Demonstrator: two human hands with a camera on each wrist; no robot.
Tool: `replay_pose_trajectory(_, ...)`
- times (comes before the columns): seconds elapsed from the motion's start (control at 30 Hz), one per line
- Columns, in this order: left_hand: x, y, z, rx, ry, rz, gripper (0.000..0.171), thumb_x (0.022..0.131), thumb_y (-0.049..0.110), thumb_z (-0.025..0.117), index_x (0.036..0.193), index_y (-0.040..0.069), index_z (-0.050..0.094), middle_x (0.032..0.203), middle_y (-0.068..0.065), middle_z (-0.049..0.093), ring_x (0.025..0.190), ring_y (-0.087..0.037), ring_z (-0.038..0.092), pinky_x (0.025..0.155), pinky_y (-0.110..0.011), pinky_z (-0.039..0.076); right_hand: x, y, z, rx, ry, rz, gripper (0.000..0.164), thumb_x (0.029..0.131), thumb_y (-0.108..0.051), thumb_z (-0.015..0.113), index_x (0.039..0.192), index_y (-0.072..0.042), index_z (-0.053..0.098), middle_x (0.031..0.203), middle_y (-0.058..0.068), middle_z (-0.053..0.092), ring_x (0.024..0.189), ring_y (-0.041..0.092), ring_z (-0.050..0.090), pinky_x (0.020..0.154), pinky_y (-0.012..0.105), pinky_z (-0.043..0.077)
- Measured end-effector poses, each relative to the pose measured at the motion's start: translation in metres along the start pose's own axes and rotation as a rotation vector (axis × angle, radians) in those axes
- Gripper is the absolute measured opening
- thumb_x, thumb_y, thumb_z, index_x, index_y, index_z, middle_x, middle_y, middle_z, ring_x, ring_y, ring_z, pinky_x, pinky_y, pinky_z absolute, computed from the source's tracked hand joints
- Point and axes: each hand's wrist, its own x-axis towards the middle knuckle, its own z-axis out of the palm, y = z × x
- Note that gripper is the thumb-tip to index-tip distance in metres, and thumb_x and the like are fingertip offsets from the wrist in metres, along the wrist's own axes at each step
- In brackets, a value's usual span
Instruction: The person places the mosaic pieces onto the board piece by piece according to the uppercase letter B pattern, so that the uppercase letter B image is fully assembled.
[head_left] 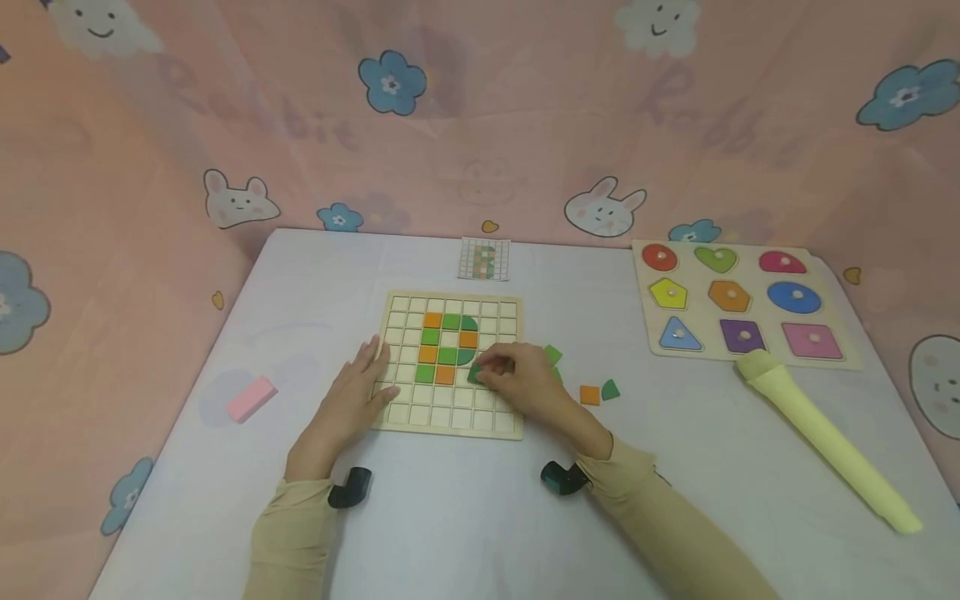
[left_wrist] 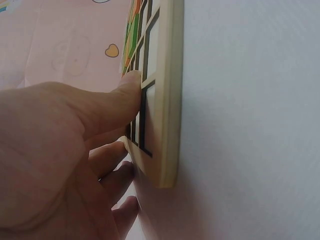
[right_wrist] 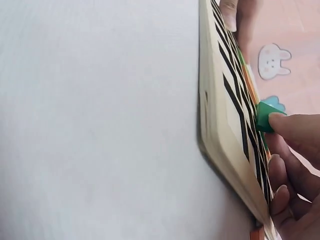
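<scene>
A wooden grid board (head_left: pixel 495 423) lies on the table, with orange, light green and dark green tiles (head_left: pixel 447 354) set in its middle squares. My right hand (head_left: pixel 528 382) pinches a dark green tile (right_wrist: pixel 265 117) between thumb and fingers, over the board's right half; in the head view it looks like a quarter circle, partly hidden by the fingers. At the board's left edge rests my left hand (head_left: pixel 347 408), fingers extended and the thumb (left_wrist: pixel 117 102) pressing on the grid.
Loose by the board's right side are an orange square (head_left: pixel 590 395), a dark green quarter circle (head_left: pixel 611 389) and light green tiles (head_left: pixel 553 355). A pattern card (head_left: pixel 484 259) lies behind. Further right are a shape puzzle (head_left: pixel 750 304) and a yellow stick (head_left: pixel 832 442); a pink block (head_left: pixel 252 399) lies left.
</scene>
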Motion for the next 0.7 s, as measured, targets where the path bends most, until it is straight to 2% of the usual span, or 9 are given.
replay_pose_trajectory(0.27,0.000,0.000,0.000,-0.014,0.000,-0.006,0.074,0.108,0.022,0.061,0.167,0.002,0.023,0.179,-0.015,0.007,0.167,-0.035,0.004,0.138,-0.054,0.005,0.007,-0.008,0.012,0.004,-0.003,-0.008,0.007,0.092,-0.006,0.081,0.098,-0.005,0.077,0.086,0.005,0.075,0.077,0.011,0.064,0.069,0.018,0.053)
replay_pose_trajectory(0.5,0.001,-0.003,0.002,-0.014,0.009,0.008,0.075,0.107,0.022,0.063,0.167,0.002,0.023,0.179,-0.016,0.008,0.167,-0.036,0.005,0.138,-0.054,0.005,0.010,-0.011,0.016,-0.079,-0.013,0.025,0.006,0.093,-0.012,0.082,0.096,-0.009,0.078,0.087,0.001,0.072,0.083,0.016,0.056,0.073,0.024,0.046)
replay_pose_trajectory(0.7,0.002,-0.004,0.002,-0.015,0.013,0.007,0.075,0.106,0.023,0.063,0.167,0.002,0.024,0.179,-0.015,0.008,0.167,-0.035,0.005,0.138,-0.054,0.006,0.011,-0.011,0.018,-0.122,-0.010,0.042,0.005,0.094,-0.012,0.080,0.090,-0.011,0.077,0.085,0.000,0.067,0.087,0.017,0.053,0.076,0.028,0.044)
